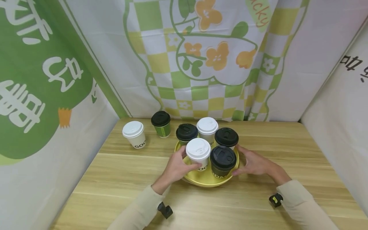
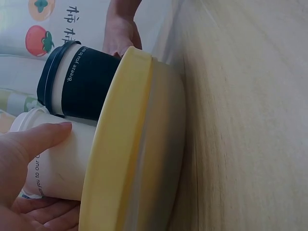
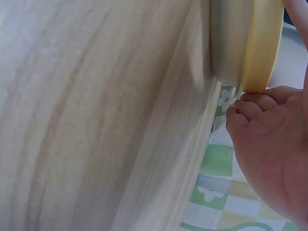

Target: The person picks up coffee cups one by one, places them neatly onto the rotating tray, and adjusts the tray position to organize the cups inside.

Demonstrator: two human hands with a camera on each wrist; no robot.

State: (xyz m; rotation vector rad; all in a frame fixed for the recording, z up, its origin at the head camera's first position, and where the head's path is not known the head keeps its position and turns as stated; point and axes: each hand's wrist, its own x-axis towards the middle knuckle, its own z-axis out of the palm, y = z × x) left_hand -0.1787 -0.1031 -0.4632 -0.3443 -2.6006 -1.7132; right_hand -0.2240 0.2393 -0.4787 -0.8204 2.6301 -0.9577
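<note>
A round yellow turntable [image 1: 201,182], a tray on a paler base, stands on the table with several lidded paper coffee cups on it. My left hand [image 1: 176,166] grips a white-lidded white paper cup [image 1: 198,151] at the front left of the tray, thumb across its front and fingers round the far side. Beside it stands a black-lidded dark cup [image 1: 223,163]. My right hand [image 1: 254,162] holds the tray's right rim between thumb and fingers; in the right wrist view its fingertips [image 3: 255,98] are bent against the yellow rim [image 3: 262,48].
Farther back on the tray are a black-lidded cup [image 1: 187,132], a white-lidded cup [image 1: 207,126] and another black-lidded cup [image 1: 226,138]. Left of the tray, a white cup [image 1: 136,135] and a green cup [image 1: 161,124] stand on the wooden table [image 1: 115,179]. Printed curtains [image 1: 187,64] hang behind.
</note>
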